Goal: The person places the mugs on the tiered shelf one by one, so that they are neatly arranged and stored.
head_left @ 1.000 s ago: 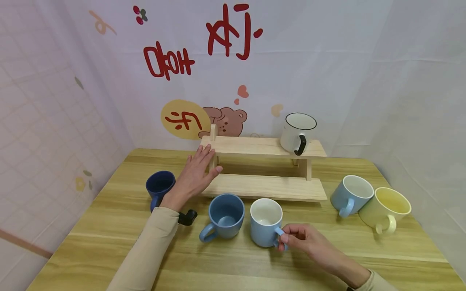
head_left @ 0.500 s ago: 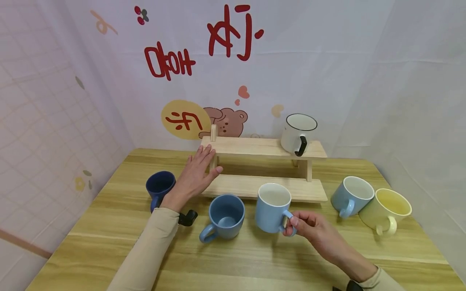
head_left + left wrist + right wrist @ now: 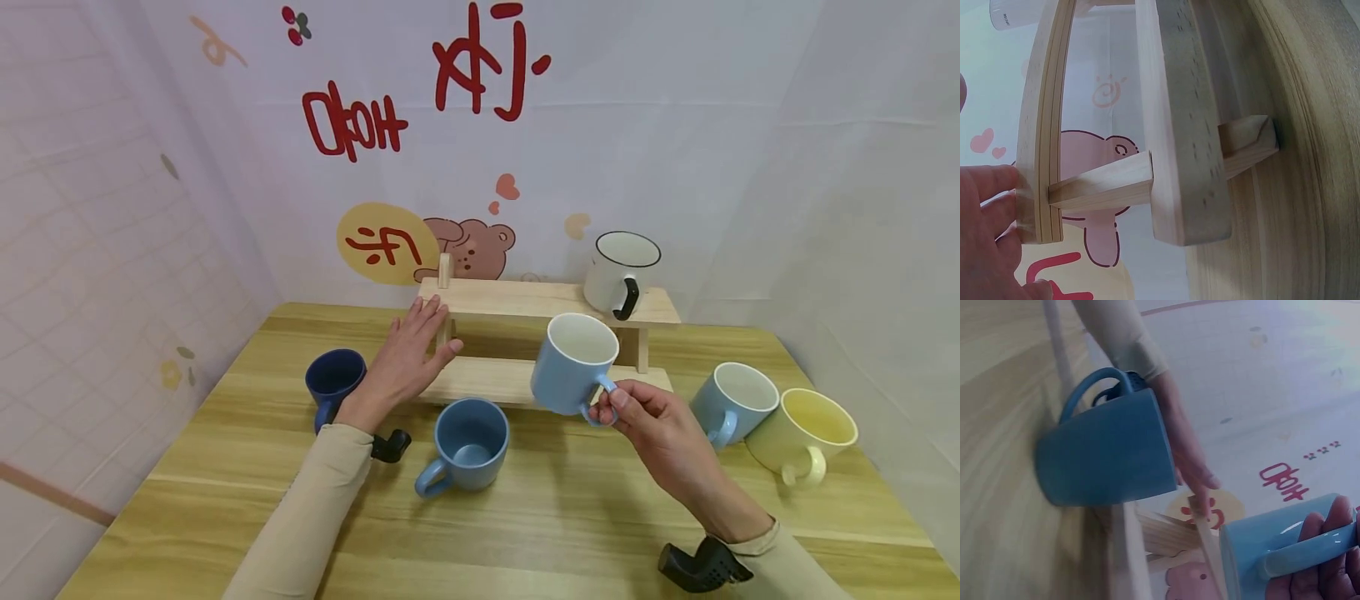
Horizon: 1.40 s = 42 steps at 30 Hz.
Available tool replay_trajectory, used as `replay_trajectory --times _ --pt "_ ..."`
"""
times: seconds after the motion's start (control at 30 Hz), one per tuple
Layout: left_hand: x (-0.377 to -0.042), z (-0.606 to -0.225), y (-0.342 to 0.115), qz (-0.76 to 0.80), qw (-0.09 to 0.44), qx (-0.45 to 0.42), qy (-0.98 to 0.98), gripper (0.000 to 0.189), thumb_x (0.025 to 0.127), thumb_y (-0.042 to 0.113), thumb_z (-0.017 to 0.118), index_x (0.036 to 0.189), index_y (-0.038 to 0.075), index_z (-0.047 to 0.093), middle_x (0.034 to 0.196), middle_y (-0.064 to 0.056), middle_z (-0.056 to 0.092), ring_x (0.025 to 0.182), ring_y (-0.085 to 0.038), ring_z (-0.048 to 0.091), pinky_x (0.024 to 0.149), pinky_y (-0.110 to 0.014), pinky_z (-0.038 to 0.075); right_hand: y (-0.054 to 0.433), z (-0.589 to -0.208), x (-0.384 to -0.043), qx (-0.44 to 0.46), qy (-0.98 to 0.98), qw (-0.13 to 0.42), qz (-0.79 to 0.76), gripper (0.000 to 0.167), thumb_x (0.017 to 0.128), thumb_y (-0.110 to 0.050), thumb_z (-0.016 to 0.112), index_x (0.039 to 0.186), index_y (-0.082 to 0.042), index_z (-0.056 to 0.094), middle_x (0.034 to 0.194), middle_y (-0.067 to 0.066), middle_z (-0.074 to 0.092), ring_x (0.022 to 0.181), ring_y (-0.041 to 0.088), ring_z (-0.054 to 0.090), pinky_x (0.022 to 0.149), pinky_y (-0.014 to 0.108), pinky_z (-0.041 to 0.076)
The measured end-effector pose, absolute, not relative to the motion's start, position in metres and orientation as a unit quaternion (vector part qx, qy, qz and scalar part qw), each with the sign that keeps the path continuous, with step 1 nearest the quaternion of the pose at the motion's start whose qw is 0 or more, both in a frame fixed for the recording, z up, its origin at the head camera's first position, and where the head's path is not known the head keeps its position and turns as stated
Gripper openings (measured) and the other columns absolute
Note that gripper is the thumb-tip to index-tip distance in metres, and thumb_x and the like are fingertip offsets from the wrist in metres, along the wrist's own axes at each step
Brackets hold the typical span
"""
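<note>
My right hand [image 3: 663, 442] pinches the handle of a light blue mug [image 3: 568, 375] with a white inside. The mug is lifted and tilted slightly, overlapping the lower board of a two-tier wooden rack [image 3: 487, 379] in the head view. In the right wrist view, fingers [image 3: 1319, 540] pass through the light blue mug's handle [image 3: 1304, 553]. With fingers extended, my left hand [image 3: 401, 358] rests on the left end of the rack's upper board. The left wrist view shows its fingertips against the upper board's end [image 3: 1038, 206]. A white mug [image 3: 622, 271] with a black rim and handle stands on the upper board.
A medium blue mug [image 3: 471, 446] stands on the table [image 3: 480, 542] in front of the rack. Left of my left hand is a dark blue mug [image 3: 333, 379]. Another light blue mug [image 3: 735, 400] and a yellow mug [image 3: 802, 433] stand close together at the right.
My right hand has lifted the light blue mug off the table and carried it up, forward and slightly right towards the rack. The left hand stays on the upper board.
</note>
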<state>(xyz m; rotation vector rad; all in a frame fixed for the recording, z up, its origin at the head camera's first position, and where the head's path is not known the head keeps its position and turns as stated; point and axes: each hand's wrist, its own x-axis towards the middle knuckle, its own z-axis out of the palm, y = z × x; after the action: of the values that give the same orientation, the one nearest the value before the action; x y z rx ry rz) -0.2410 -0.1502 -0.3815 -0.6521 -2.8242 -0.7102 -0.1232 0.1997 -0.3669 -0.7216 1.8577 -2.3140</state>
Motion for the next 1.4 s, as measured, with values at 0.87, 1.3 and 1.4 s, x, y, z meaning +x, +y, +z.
replay_trajectory --times 0.87,1.3,1.4 --pt "-0.241 -0.384 -0.150 -0.243 0.087 -0.219 -0.941 0.083 0.105 0.067 0.033 0.163 0.009 0.032 0.172 -0.008 0.018 0.160 -0.025 0.002 0.125 -0.060 0.005 0.164 -0.331 -0.176 -0.148 0.609 -0.073 -0.776 0.015 0.107 -0.014 0.059 0.104 -0.001 0.066 0.096 0.003 0.067 0.095 0.016 0.067 0.100 0.029 0.051" --pt "-0.241 -0.384 -0.150 -0.247 0.083 -0.218 -0.941 0.082 0.105 0.066 0.035 0.163 0.009 0.031 0.173 -0.007 0.017 0.160 -0.025 0.001 0.125 -0.059 0.005 0.152 -0.327 -0.199 -0.113 0.621 -0.097 -0.770 0.020 0.106 -0.019 0.062 0.108 0.000 0.067 0.095 0.002 0.070 0.097 0.016 0.066 0.104 0.030 0.050" --pt "-0.242 -0.384 -0.151 -0.246 0.083 -0.217 -0.941 0.082 0.105 0.067 0.034 0.163 0.009 0.031 0.173 -0.007 0.017 0.160 -0.025 0.001 0.125 -0.059 0.004 0.149 -0.329 -0.205 -0.105 0.619 -0.103 -0.771 0.023 0.105 -0.019 0.063 0.109 0.003 0.067 0.093 0.002 0.070 0.096 0.016 0.066 0.104 0.030 0.050"
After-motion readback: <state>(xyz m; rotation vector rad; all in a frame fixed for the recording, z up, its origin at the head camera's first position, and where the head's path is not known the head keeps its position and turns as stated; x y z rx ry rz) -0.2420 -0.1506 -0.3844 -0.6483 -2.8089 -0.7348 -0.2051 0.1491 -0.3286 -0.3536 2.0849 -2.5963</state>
